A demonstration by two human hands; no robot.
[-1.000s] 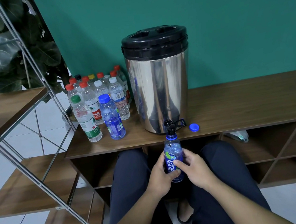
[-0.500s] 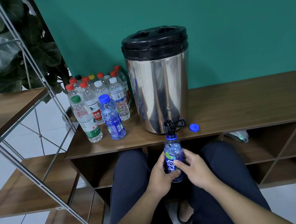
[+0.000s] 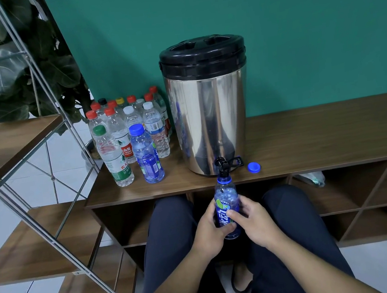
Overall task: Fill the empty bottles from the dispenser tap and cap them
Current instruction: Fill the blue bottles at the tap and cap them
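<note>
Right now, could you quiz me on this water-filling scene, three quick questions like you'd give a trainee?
1. True or false: both hands hold the blue bottle under the tap.
2. Where does the loose blue cap lie? A) on the floor B) on the wooden counter, right of the dispenser C) on the bottle
3. Fill in: the dispenser's lid is ____ in colour.

Key: 1 true, left hand and right hand both grip it; 2 B; 3 black.

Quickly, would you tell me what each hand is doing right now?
Left hand: grips the blue bottle under the tap.
Right hand: grips the same bottle.
</note>
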